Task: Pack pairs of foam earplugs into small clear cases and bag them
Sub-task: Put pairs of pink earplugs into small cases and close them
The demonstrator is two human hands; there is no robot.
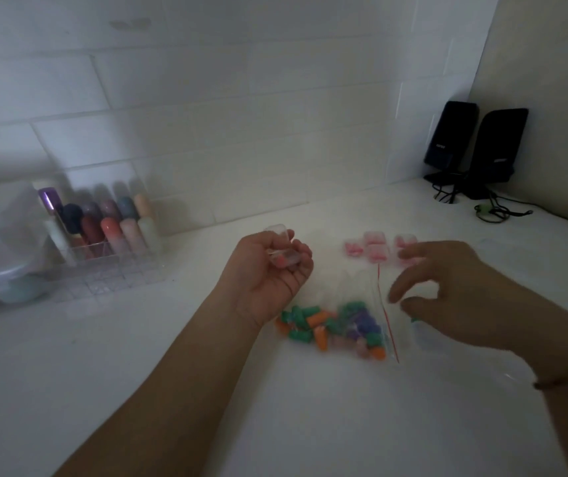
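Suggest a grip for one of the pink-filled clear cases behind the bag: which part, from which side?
Probably from above, pinching two opposite side walls of a filled case at the cluster's edge. They lie flat on the counter and packed close, so a sideways approach would likely knock neighbours. Blur hides lid details.

I have one wide head-worn view, looking forward and down over a white counter [275, 407] toward the tiled wall [207, 98] at top; both forearms enter close from the bottom edge.
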